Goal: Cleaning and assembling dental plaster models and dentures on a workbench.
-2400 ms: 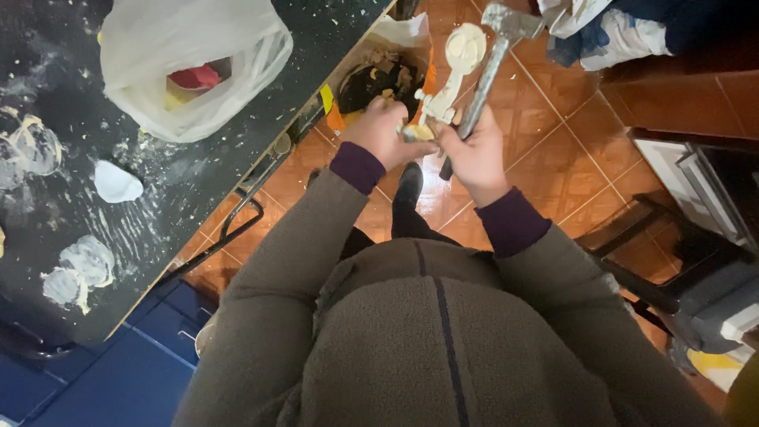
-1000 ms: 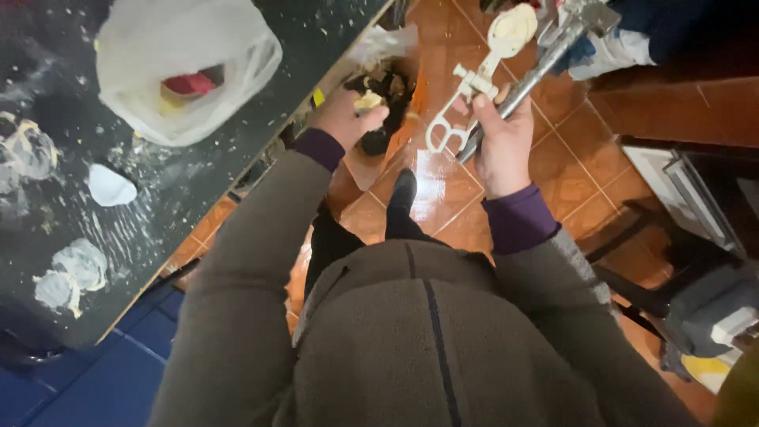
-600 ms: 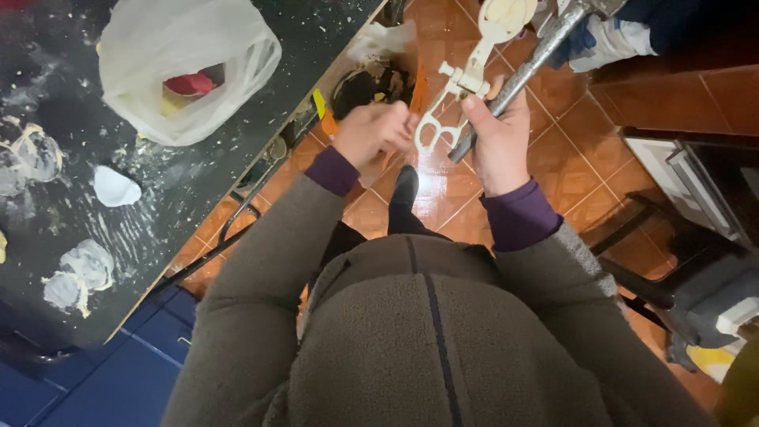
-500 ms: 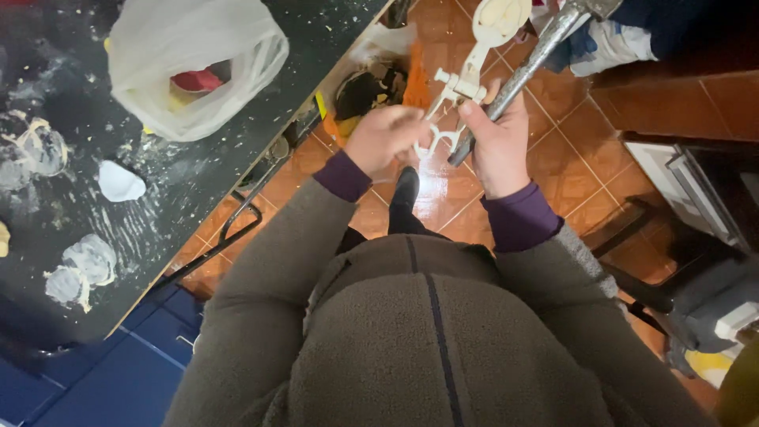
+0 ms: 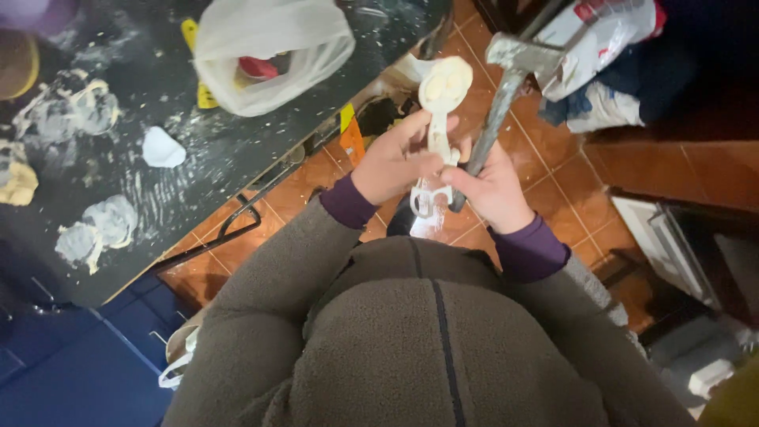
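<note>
My left hand [image 5: 395, 158] grips the stem of a white plaster cast [image 5: 439, 103], a long piece with a round head at its far end and a ring-like part at its near end. My right hand [image 5: 494, 186] is closed around the grey handle of a metal hammer [image 5: 506, 87] and also touches the lower part of the cast with its fingertips. The hammer's head points up and away from me. Both hands are held in front of my chest, above the tiled floor. I wear a brown fleece with purple cuffs.
A black table [image 5: 237, 158] smeared with white plaster stands on my left. On it lie a white plastic bag [image 5: 273, 51] with something red inside, a yellow tool [image 5: 194, 47] and several plaster lumps [image 5: 95, 229]. Bags and cloth [image 5: 601, 63] sit on the orange tiles.
My left hand reached down toward the dark heap by the table, then came back to the cast. Both hands now hold the cast and hammer closer to my chest.
</note>
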